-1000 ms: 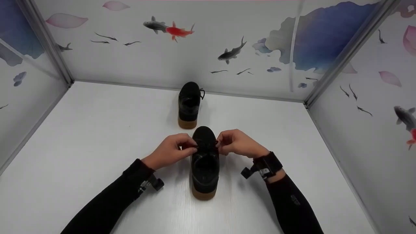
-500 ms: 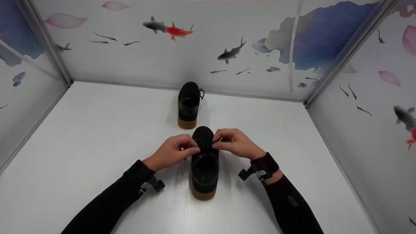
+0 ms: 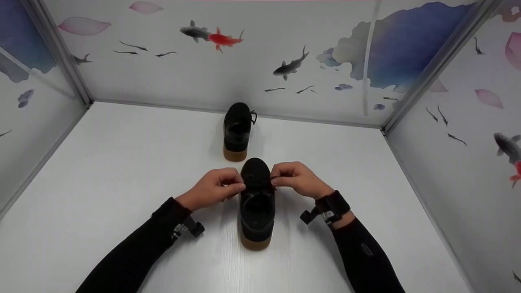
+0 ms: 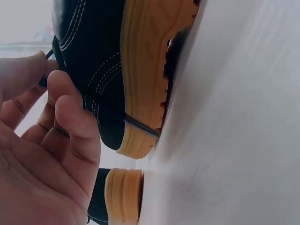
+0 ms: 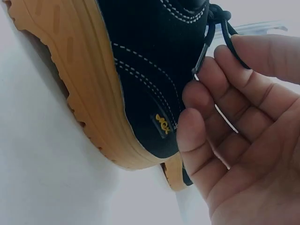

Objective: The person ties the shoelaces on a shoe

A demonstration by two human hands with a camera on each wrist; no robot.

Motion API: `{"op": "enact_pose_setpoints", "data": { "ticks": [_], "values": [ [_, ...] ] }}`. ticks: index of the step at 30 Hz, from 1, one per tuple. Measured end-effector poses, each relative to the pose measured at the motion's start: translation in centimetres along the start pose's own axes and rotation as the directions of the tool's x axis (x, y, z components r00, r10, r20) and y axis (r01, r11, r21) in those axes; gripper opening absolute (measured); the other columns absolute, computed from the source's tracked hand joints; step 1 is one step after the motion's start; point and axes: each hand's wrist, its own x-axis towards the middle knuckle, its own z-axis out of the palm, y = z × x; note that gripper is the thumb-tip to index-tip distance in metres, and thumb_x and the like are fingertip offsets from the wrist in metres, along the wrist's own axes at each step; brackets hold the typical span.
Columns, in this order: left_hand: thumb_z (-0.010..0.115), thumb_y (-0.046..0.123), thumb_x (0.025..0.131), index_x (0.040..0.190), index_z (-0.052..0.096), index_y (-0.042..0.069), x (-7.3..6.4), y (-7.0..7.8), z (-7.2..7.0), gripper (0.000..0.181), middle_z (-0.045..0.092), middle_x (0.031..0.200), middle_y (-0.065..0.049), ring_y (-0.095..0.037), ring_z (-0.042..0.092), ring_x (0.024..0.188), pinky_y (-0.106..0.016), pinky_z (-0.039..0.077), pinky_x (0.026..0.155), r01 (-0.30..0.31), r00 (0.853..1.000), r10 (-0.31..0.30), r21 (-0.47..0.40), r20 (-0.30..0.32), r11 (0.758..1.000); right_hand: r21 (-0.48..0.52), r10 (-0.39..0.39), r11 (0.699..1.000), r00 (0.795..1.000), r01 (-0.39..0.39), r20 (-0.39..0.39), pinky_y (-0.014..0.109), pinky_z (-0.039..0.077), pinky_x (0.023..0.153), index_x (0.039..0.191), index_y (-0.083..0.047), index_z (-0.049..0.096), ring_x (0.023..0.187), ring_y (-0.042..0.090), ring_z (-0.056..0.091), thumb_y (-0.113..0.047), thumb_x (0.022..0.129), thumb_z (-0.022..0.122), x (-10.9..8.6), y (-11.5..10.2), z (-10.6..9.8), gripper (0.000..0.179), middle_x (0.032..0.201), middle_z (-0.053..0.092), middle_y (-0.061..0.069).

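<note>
A black shoe (image 3: 257,232) with a tan sole stands upright, toe pointing away, between both hands. My left hand (image 3: 211,189) is at its left side, thumb and forefinger pinching a dark shoelace (image 4: 49,54) near the laced front. One loose lace end (image 4: 140,126) hangs down over the sole in the left wrist view. On the other side my right hand (image 3: 299,179) pinches a loop of the lace (image 5: 238,52) between thumb and forefinger. A knot (image 5: 219,14) shows above the fingers in the right wrist view, with a tipped lace end (image 5: 200,61) hanging below it.
Beyond the first shoe, slightly left, stands a second black shoe (image 3: 236,130) with a lace loop at its right side. Both are on a white table (image 3: 122,162). Panels printed with fish (image 3: 224,39) and petals enclose the back and sides.
Half a second ago both hands came closer together over the laces. Now they have drawn apart, left hand leftward and right hand rightward, each pinching lace. Both shoes have stayed in place.
</note>
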Motion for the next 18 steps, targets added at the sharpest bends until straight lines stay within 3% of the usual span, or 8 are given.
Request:
{"op": "enact_pose_setpoints", "data": {
  "ticks": [4,11,14,18],
  "values": [
    [0.074,0.019,0.111,0.100,0.077,0.011,-0.1,-0.3,-0.5,0.014,0.067,0.084,-0.009,-0.017,0.060,0.067,-0.026,0.049,0.057,-0.005,1.000,0.005,0.009,0.012,1.000,0.016,-0.015,1.000,1.000,0.015,0.014,0.045,0.057,0.082,0.094,0.001,0.073,0.087,0.046,0.060,-0.009,0.107,0.074,0.0,0.2,-0.2,0.016,0.092,0.068,0.012],
    [0.074,0.017,0.110,0.100,0.076,0.004,-0.1,-0.8,-1.1,0.016,0.064,0.088,-0.008,-0.018,0.060,0.069,-0.025,0.049,0.058,-0.023,0.999,0.022,0.013,0.026,1.000,0.024,-0.018,1.000,0.999,0.017,0.039,0.049,0.058,0.083,0.092,0.012,0.067,0.089,0.050,0.060,-0.009,0.106,0.073,-0.2,0.1,-0.9,0.027,0.094,0.070,0.017],
    [0.073,0.016,0.110,0.102,0.076,-0.001,0.0,-0.9,-1.1,0.019,0.063,0.088,-0.007,-0.016,0.059,0.069,-0.025,0.048,0.057,-0.025,0.999,0.025,0.009,0.030,1.000,0.038,-0.016,0.999,1.000,0.015,0.019,0.049,0.059,0.083,0.089,0.015,0.065,0.088,0.042,0.065,-0.007,0.105,0.073,-0.2,0.2,-0.8,0.027,0.093,0.071,0.016],
    [0.074,0.017,0.110,0.101,0.076,0.004,0.0,-0.8,-0.8,0.016,0.064,0.087,-0.004,-0.013,0.058,0.069,-0.025,0.048,0.060,-0.027,0.999,0.026,0.036,0.019,0.999,0.024,-0.037,0.999,0.999,0.037,-0.031,0.043,0.060,0.080,0.085,0.008,0.066,0.083,0.034,0.065,0.000,0.102,0.071,0.1,0.5,-0.2,0.019,0.089,0.068,0.013]
  ]
}}
